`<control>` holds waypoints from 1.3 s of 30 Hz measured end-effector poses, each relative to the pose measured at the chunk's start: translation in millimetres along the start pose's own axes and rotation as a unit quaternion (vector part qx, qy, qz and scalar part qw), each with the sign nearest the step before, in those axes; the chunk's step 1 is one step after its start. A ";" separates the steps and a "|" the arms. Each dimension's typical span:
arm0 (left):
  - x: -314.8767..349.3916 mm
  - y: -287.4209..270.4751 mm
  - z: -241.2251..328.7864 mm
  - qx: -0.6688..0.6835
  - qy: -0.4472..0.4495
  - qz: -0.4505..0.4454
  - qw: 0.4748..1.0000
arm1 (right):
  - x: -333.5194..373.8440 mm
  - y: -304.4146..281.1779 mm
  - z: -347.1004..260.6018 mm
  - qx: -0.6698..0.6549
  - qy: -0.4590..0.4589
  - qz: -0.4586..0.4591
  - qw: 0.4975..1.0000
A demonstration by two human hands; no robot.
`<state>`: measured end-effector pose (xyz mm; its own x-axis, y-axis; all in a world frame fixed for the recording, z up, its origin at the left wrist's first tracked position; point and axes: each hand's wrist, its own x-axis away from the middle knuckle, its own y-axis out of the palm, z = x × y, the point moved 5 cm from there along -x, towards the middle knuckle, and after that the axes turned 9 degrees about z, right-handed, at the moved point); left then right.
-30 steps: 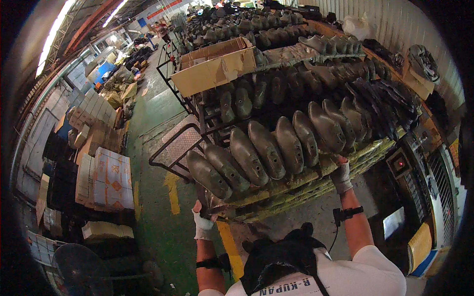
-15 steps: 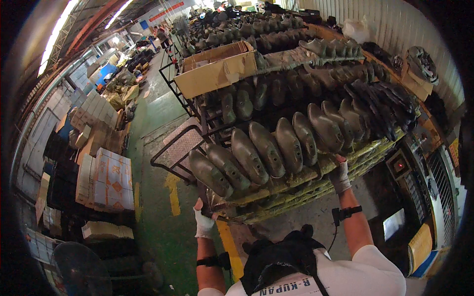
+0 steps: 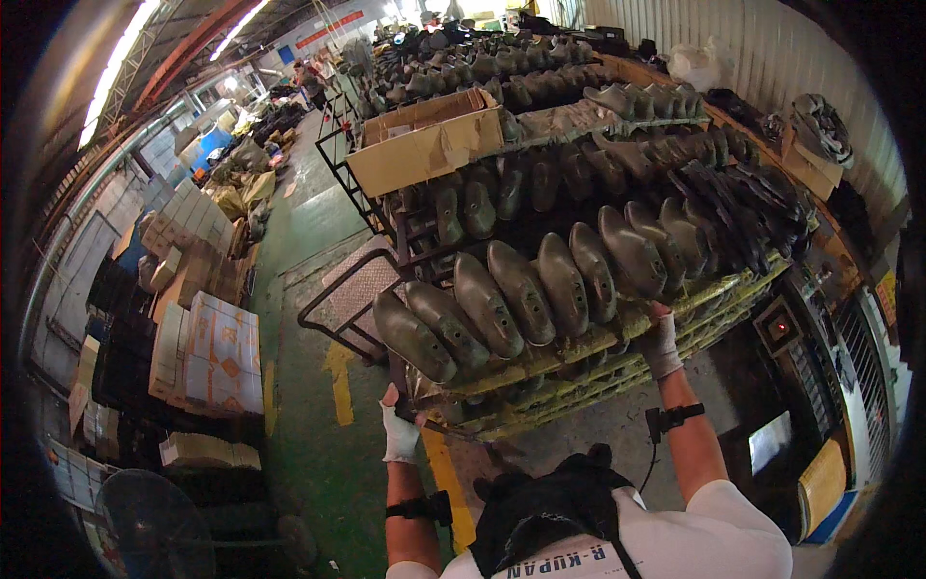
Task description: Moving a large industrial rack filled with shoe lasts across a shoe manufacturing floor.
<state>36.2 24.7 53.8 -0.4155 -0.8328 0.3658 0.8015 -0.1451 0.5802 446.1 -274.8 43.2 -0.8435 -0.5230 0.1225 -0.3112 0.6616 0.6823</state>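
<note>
While the gloved left hand (image 3: 400, 434) meets the shelved rack's (image 3: 559, 359) near corner at 7 o'clock, the right hand (image 3: 662, 349) touches its shelf edge between 3 and 4; how far either closes, I cannot tell. A row of dark shoe lasts (image 3: 521, 289) leans on that rack, mid-view. White carton (image 3: 224, 352), contents hidden, between 8 and 9. Farther, toward 11, an open cardboard box (image 3: 427, 159) shows only brown cardboard inside.

White carton (image 3: 222, 352) left; fan (image 3: 154, 524) lower left; yellow floor arrow (image 3: 341, 391).
</note>
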 end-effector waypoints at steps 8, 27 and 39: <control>-1.6 9.1 -1.4 -0.014 0.011 -0.044 0.999 | -18.2 -36.1 8.9 0.023 -0.032 -0.016 0.999; 5.2 16.5 3.6 0.000 0.014 -0.075 0.997 | 8.8 7.3 -11.9 -0.003 -0.030 -0.076 0.997; 0.4 9.6 -0.3 0.007 -0.014 -0.046 0.999 | -10.1 -21.2 -1.0 0.061 -0.044 -0.031 0.997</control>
<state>43.9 22.8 59.3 -0.4990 -0.8010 0.3308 0.7530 -0.2118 0.6229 461.6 -284.1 28.2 -0.8549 -0.5186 0.0154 -0.4099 0.6934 0.5927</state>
